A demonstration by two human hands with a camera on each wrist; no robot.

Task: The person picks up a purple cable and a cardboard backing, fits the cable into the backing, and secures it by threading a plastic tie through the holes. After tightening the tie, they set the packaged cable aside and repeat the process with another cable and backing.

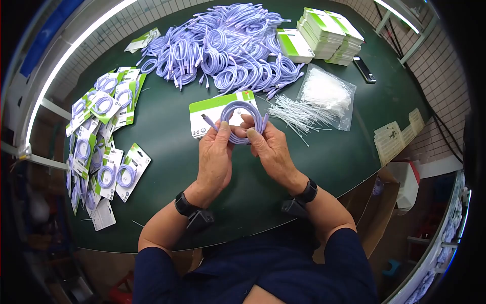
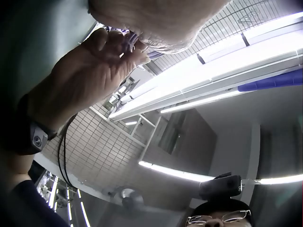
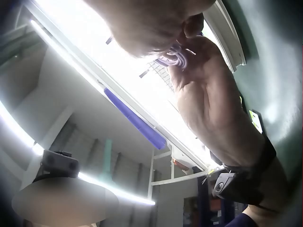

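Note:
A coiled lavender cable [image 1: 242, 106] is held up between both hands over the table. The left hand [image 1: 215, 154] pinches the coil's left side, close to one plug [image 1: 208, 121]. On the coil's lower right, the right hand [image 1: 273, 152] grips with thumb and fingers, near the other plug. Behind the coil lies a stack of green-and-white cards [image 1: 202, 112]. Part of the cable [image 3: 176, 59] shows between the hands in the right wrist view. Fingers hide the coil's lower part.
Loose coiled cables [image 1: 223, 45] are heaped at the back. Carded cables [image 1: 104, 105] pile up at left. White ties [image 1: 298, 114], a plastic bag [image 1: 329, 93], card stacks [image 1: 324, 35] and a phone [image 1: 364, 69] lie to the right.

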